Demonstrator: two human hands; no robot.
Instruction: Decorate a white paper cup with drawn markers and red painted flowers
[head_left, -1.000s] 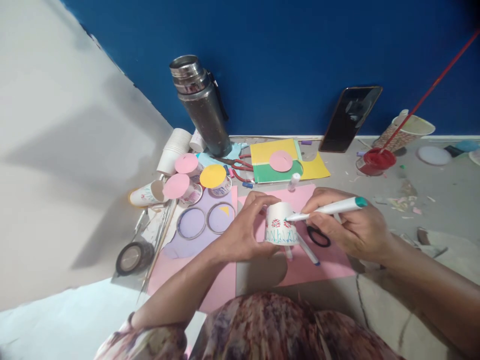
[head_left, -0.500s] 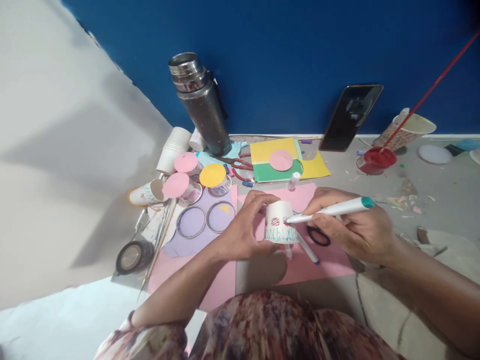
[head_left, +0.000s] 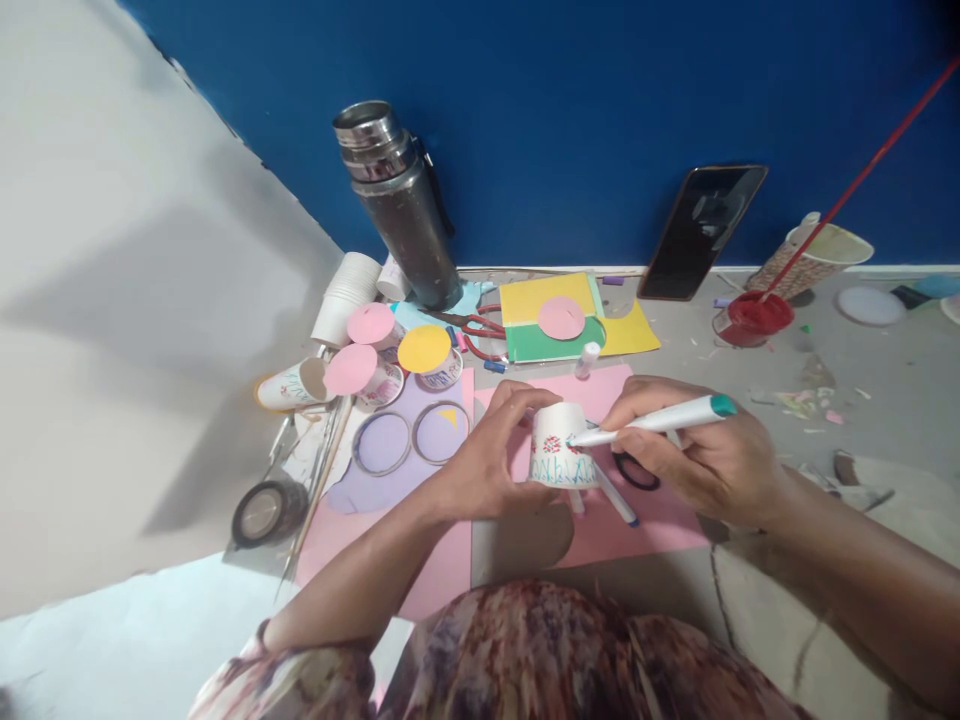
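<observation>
My left hand point(head_left: 499, 455) grips a small white paper cup point(head_left: 557, 422), held upside down above the pink paper point(head_left: 645, 545). Red flower shapes and green-blue grass-like strokes decorate the cup's side. In my right hand point(head_left: 694, 455) is a white marker point(head_left: 664, 415) with a green end; its tip meets the cup beside the right-hand flower. Under the hands lie another marker point(head_left: 619, 498) with a blue end and a pair of scissors, of which one black handle loop point(head_left: 637, 470) shows. A small white glue-like bottle point(head_left: 588, 360) stands just beyond the cup.
Left are paper cups topped with pink point(head_left: 352, 370) and yellow discs point(head_left: 424, 349), two rings point(head_left: 381, 444) and black tape point(head_left: 259, 513). Behind stand a steel flask point(head_left: 405, 220), red-handled pliers point(head_left: 484, 330), coloured paper point(head_left: 547, 290) and a leaning phone point(head_left: 703, 235). A red paint pot point(head_left: 754, 320) sits right.
The marker has shifted very slightly left along the cup, its green end moving a little left. My left hand and the cup have hardly moved.
</observation>
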